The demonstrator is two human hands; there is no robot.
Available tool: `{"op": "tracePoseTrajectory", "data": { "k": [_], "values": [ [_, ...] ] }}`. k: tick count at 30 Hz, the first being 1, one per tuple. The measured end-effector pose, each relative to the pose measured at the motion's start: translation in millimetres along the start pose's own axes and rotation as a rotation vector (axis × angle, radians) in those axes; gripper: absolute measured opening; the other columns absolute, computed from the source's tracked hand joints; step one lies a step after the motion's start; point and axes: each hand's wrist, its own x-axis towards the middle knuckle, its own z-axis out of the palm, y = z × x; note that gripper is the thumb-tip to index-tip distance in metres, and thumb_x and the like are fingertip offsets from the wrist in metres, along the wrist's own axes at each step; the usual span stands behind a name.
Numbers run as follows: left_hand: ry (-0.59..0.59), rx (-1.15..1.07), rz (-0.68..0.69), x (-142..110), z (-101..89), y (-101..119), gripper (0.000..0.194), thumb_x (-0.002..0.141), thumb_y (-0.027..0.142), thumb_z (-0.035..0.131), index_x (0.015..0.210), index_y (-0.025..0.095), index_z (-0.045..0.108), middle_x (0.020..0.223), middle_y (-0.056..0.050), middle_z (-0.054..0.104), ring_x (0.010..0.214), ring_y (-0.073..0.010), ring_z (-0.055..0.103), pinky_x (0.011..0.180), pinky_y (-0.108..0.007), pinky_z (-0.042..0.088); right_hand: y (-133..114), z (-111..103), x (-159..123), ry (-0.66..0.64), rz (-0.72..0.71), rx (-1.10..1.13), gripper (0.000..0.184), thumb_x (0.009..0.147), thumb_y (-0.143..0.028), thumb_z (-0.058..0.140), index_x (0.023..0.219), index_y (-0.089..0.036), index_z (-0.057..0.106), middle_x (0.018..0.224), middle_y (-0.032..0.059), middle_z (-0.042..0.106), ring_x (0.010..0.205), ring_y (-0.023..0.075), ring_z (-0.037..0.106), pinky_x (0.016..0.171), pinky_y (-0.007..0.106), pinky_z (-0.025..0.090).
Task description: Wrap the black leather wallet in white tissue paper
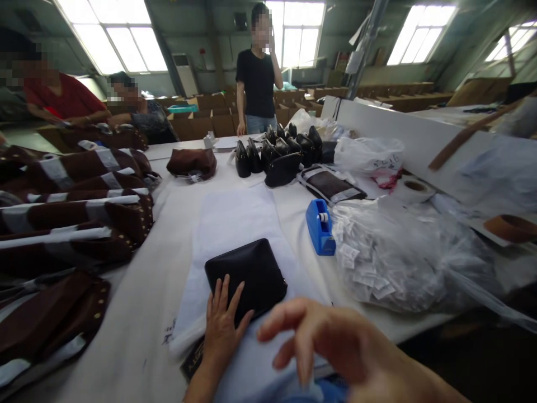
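A flat black zip pouch (251,268) rests on white sheet material (235,215) spread over the table. My left hand (222,319) lies on the pouch's near left part with its fingers spread. Closer to the camera, my right hand (323,341) is raised to the right of the pouch, its fingers bent and apart, with no object visible between them. A dark item with pale lettering (193,358) shows partly beside my left wrist; the rest of it is covered.
Right of the sheet stand a blue tape dispenser (321,226) and a clear bag of small white packets (390,257). Black pouches (285,168) cluster at the back. Wrapped brown bags (71,207) line the left side. A person in black (258,78) stands beyond the table.
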Motion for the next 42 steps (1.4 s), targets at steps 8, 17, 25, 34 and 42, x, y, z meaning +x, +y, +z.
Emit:
{"op": "tracePoseTrajectory", "data": {
  "k": [8, 17, 25, 34, 42],
  "values": [
    [-0.027, 0.084, 0.006, 0.0, -0.1, -3.1, 0.065, 0.088, 0.034, 0.057, 0.148, 0.030, 0.031, 0.159, -0.010, 0.016, 0.144, -0.0353, 0.022, 0.105, -0.056, 0.040, 113.5, -101.6, 159.8, 0.357, -0.063, -0.545, 0.012, 0.078, -0.035, 0.072, 0.074, -0.024, 0.072, 0.091, 0.0039, 0.074, 0.087, 0.0225, 0.068, 0.085, 0.036, 0.052],
    [0.122, 0.277, 0.140, -5.0, 27.5, -23.2, 0.069, 0.083, 0.060, 0.056, 0.143, 0.031, 0.042, 0.145, -0.015, 0.045, 0.136, -0.0372, 0.037, 0.097, -0.051, 0.048, 218.9, -146.2, 315.8, 0.111, -0.097, -1.351, 0.046, 0.090, -0.029, 0.058, 0.134, -0.018, 0.052, 0.149, 0.0164, 0.039, 0.137, 0.0333, 0.035, 0.108, 0.054, 0.032],
    [0.207, 0.259, 0.054, -6.1, 39.7, -17.5, 0.056, 0.090, 0.052, 0.051, 0.142, 0.036, 0.042, 0.141, -0.013, 0.050, 0.136, -0.0332, 0.039, 0.101, -0.052, 0.045, 225.1, -137.9, 340.1, 0.099, -0.200, -1.350, 0.009, 0.084, -0.021, 0.063, 0.092, -0.021, 0.067, 0.126, 0.0079, 0.064, 0.126, 0.0289, 0.048, 0.108, 0.051, 0.030],
    [0.087, 0.050, 0.065, 3.1, -1.4, -19.4, 0.065, 0.088, 0.047, 0.057, 0.146, 0.027, 0.036, 0.141, -0.014, 0.051, 0.129, -0.0326, 0.048, 0.096, -0.046, 0.052, 174.8, -128.6, 312.2, 0.101, -0.347, -1.282, 0.005, 0.083, -0.020, 0.061, 0.085, -0.024, 0.059, 0.083, 0.0001, 0.071, 0.077, 0.0187, 0.064, 0.111, 0.048, 0.024],
    [0.409, -0.440, -0.481, 80.0, -50.1, -101.2, 0.083, 0.082, 0.041, 0.069, 0.149, 0.028, 0.023, 0.153, -0.013, 0.032, 0.134, -0.0285, 0.043, 0.105, -0.046, 0.045, 123.5, -108.7, 246.9, 0.114, -0.600, -1.126, 0.011, 0.082, -0.014, 0.058, 0.085, -0.025, 0.056, 0.084, -0.0048, 0.070, 0.076, 0.0149, 0.065, 0.114, 0.047, 0.025]
  ]
}}
